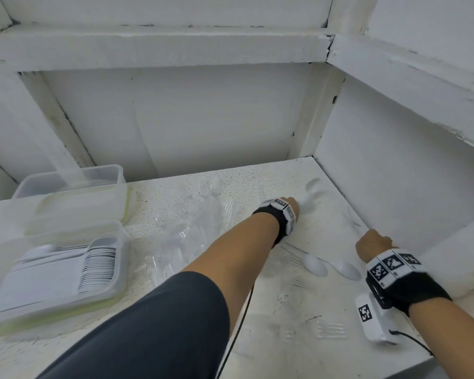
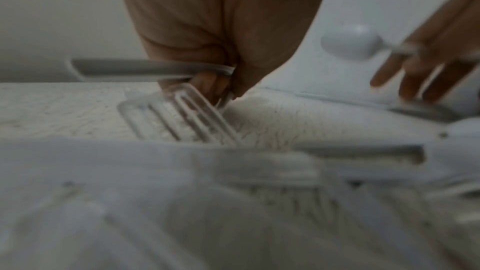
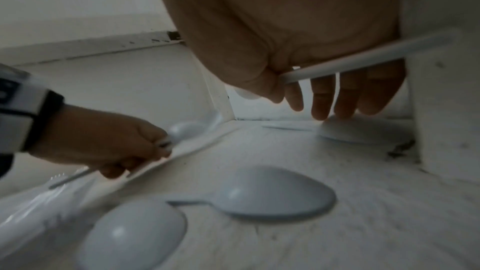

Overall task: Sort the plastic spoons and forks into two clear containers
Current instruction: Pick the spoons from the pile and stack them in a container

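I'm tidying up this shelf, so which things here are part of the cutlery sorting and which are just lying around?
Part of the job:
white spoons
clear forks
near container
far container

Lying about:
plastic wrapper

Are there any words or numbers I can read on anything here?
No readable words or numbers.
Wristbands and: black-and-white square code patterns; tiny print beside them is too small to read.
White wrist box: one code square, no letters.
Containers and spoons: no labels visible.
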Motion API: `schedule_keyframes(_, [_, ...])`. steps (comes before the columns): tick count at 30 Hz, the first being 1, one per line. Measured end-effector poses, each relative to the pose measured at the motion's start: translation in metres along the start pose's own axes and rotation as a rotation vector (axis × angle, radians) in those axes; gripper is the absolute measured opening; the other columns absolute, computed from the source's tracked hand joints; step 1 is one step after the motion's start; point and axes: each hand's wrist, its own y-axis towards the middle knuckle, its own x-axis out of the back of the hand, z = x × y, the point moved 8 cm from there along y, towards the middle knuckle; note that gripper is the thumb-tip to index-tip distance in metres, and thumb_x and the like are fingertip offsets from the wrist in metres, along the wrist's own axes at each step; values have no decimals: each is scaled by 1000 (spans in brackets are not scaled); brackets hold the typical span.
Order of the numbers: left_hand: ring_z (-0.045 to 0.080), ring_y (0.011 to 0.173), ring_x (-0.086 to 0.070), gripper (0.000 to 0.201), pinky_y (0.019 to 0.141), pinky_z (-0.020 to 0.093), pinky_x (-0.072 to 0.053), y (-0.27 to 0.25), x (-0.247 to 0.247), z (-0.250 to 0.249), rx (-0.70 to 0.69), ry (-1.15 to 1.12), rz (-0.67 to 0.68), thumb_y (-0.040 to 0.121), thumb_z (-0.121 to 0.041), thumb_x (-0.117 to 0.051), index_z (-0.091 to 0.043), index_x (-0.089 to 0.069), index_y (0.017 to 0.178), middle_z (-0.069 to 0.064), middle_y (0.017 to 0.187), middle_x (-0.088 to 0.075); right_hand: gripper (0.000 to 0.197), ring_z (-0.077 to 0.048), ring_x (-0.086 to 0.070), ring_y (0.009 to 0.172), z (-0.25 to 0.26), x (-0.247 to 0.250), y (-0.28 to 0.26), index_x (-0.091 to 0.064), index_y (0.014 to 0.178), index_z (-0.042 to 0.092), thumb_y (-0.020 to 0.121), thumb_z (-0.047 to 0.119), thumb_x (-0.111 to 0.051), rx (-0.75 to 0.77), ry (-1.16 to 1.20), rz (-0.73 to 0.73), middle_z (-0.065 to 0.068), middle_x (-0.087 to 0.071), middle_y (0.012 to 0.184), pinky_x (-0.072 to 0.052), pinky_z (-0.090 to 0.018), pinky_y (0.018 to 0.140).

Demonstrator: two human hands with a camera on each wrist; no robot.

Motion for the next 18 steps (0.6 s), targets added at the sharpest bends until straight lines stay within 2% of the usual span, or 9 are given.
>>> schedule_keyframes(3, [26,96,-57,30,88,35,-43,-8,13,11,50,-124,-87,96,-5,-37,2,-43,125,13,117,-56,32,-38,-43,124,8,-16,-6,-41,123,-4,96,10,-37,33,-34,-12,-26,-43,133,-32,-48,106])
schedule_keyframes(6, [11,62,-40,30,55,21,-34,-25,34,25,47,-305,-167,100,-8,-29,3,-41,125,1,77,-45,36,-38,-45,119,23,-21,-19,-33,127,-7,95,8,-41,59,45,-52,-28,-36,134,-39,-44,98])
schedule_keyframes(9, [12,66,-43,33,54,23,-33,-47,46,46,33,-369,-213,101,-12,-25,0,-37,130,3,87,-48,42,-40,-45,117,28,-1,-27,-30,131,-6,92,2,-44,39,35,-114,-25,-28,138,-43,-44,89])
schedule_keyframes(13, [19,78,-45,33,58,26,-34,-66,46,77,47,-378,-240,102,-14,-25,2,-38,128,15,102,-53,37,-34,-41,123,15,-1,-18,-44,130,5,94,13,-43,61,-53,-46,-21,-42,134,-41,-40,96])
schedule_keyframes(14, [18,71,-44,32,55,25,-32,-68,46,84,60,-374,-243,102,-13,-25,4,-38,126,15,98,-54,37,-29,-50,115,15,-1,-19,-46,132,11,95,18,-44,106,-25,-60,-19,-47,131,-46,-37,89])
schedule_keyframes(15, [15,65,-40,32,52,24,-30,-69,45,91,76,-373,-245,101,-13,-26,5,-39,125,10,88,-51,35,-21,-58,95,17,-2,-21,-48,130,17,97,28,-44,158,10,-88,-14,-55,123,-51,-32,73])
schedule_keyframes(16, [12,60,-36,32,51,22,-28,-70,45,97,93,-371,-249,101,-13,-26,5,-39,124,4,79,-46,32,-14,-57,72,20,0,-25,-54,123,22,97,38,-42,210,32,-132,-10,-61,110,-46,-25,55])
schedule_keyframes(17, [9,58,-33,32,52,20,-26,-70,45,102,113,-362,-255,101,-14,-27,6,-39,124,-1,72,-39,37,-12,-51,59,23,1,-27,-61,107,16,97,44,-39,232,48,-167,-8,-63,99,-40,-21,47])
schedule_keyframes(18, [7,58,-30,33,53,17,-25,-71,45,107,129,-345,-261,101,-15,-28,5,-39,124,-4,69,-34,40,-15,-52,58,28,3,-32,-60,92,8,98,40,-37,243,50,-183,-11,-63,97,-41,-22,50])
